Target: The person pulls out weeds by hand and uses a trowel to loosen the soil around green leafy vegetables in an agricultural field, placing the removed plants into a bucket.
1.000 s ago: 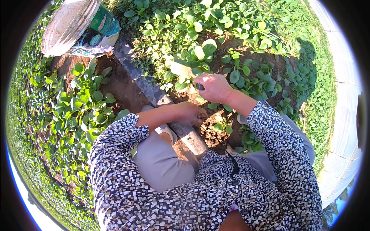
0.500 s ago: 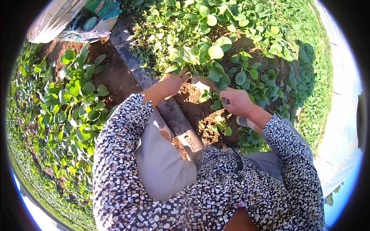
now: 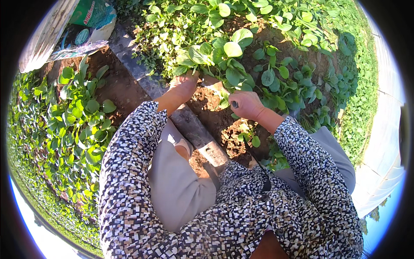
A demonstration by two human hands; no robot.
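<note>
My right hand (image 3: 249, 105) is closed around the grey handle of a knife, whose butt end points back toward me. Its broad blade (image 3: 214, 83) runs left, low beside a leafy green plant (image 3: 222, 54) with rounded leaves, and leaves cover part of it. At that plant's base, on its left side, my left hand (image 3: 185, 85) is closed on the lower stems, with the fingertips hidden under the leaves. Bare brown soil (image 3: 206, 99) lies just below the blade, between the two hands.
A dark plank-like strip (image 3: 192, 123) crosses the soil diagonally beside my left foot. Small seedlings (image 3: 250, 134) grow close to my knees. Dense greens (image 3: 82, 112) fill the left bed. A torn printed bag (image 3: 88, 23) lies far left; white sheeting (image 3: 379, 129) edges the right.
Both hands and the plant appear shifted slightly left and up in the view. The knife has moved left with my right hand, its blade closer to my left hand and the plant's base.
</note>
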